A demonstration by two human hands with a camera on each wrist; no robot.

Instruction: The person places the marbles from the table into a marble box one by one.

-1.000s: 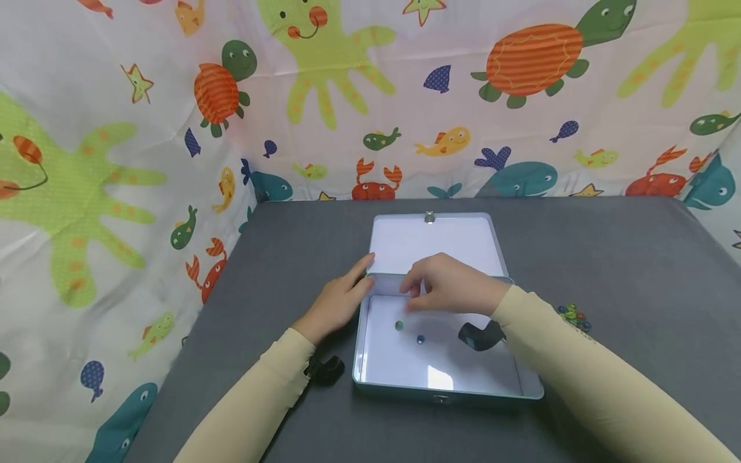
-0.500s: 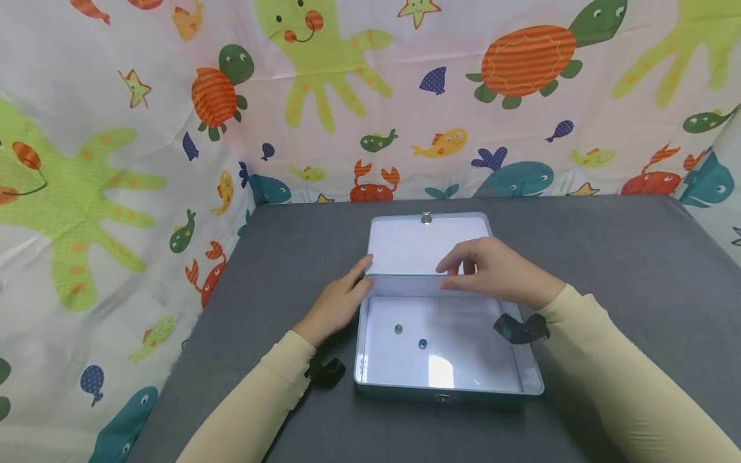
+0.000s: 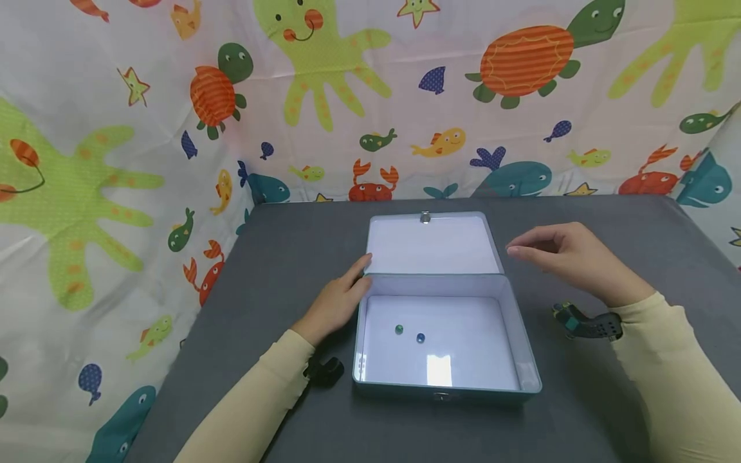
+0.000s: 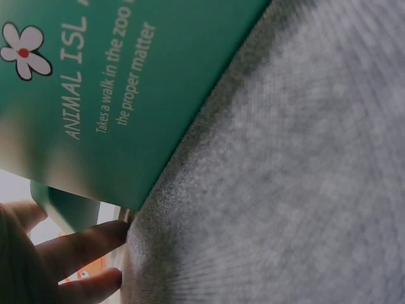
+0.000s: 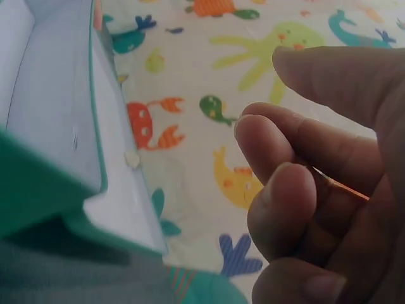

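Note:
A metal box [image 3: 376, 379], white inside and green outside, lies open with its lid [image 3: 434, 244] folded back. In it rest a green marble [image 3: 399, 329] and a blue marble [image 3: 420, 338], a little apart. At the box's left side near the hinge, my left hand [image 3: 336, 302] touches the edge with fingers extended; its wrist view shows the green printed wall [image 4: 126, 95] beside the fingers. My right hand [image 3: 573, 257] hovers over the table right of the lid. Its fingers are loosely bent with nothing between thumb and fingertips [image 5: 262, 142].
Small marbles [image 3: 560, 307] on the grey table [image 3: 301, 244] show partly, mostly hidden behind the right wrist's black camera [image 3: 596, 326]. A second wrist camera [image 3: 327, 372] sits by the left sleeve. Cloth printed with sea animals [image 3: 347, 96] hangs behind and at the left.
My right hand has moved right from over the inside of the box, past the lid to over the table. The left hand has stayed at the box edge. Both marbles remain in place.

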